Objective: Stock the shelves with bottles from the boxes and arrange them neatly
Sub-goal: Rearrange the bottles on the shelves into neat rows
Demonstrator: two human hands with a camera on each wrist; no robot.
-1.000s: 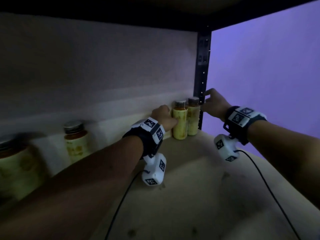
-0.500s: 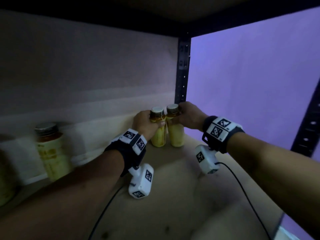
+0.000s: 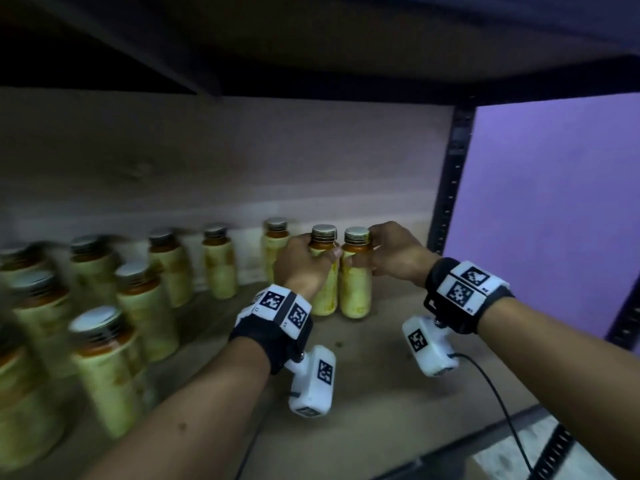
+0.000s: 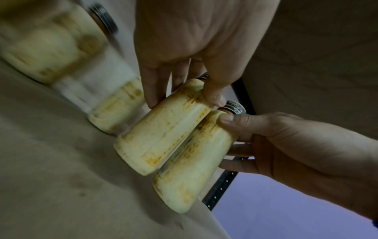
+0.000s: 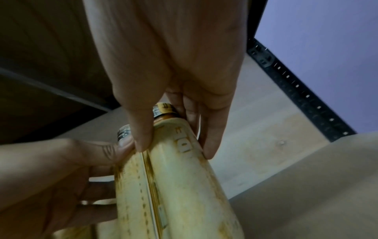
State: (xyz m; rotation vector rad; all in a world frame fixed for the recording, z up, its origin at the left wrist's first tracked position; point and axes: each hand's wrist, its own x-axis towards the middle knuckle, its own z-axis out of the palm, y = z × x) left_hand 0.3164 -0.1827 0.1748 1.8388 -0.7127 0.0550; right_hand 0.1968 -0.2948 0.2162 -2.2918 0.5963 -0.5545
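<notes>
Bottles stand in loose rows on the wooden shelf [image 3: 398,393], and both hands are busy with the two nearest the right-hand corner. The left hand [image 3: 304,261] wraps its fingers and thumb around the shoulder of the left bottle [image 3: 325,292], just under its ribbed metal cap. The right hand [image 3: 391,254] grips the right bottle [image 3: 356,289] the same way, thumb in front, fingers behind. The two bottles stand upright and touch along their sides, and the thumbs meet where they join.

Each bottle has a pale yellow sleeve label streaked with orange. From the right wrist, raised letters show on the right bottle's label [image 5: 182,142], perhaps "ID E", though the blur makes that a weak reading. Print also circles the cap rim [image 5: 163,110], too small to make out.

To the left, more bottles of the same kind [image 3: 221,261] line the back panel, with others nearer the front, smeared by motion. A black perforated upright [image 3: 450,181] stands at the back right corner, with a purple wall [image 3: 554,209] beyond. Tagged wristbands [image 3: 464,289] and white camera units [image 3: 315,379] hang at both wrists.
</notes>
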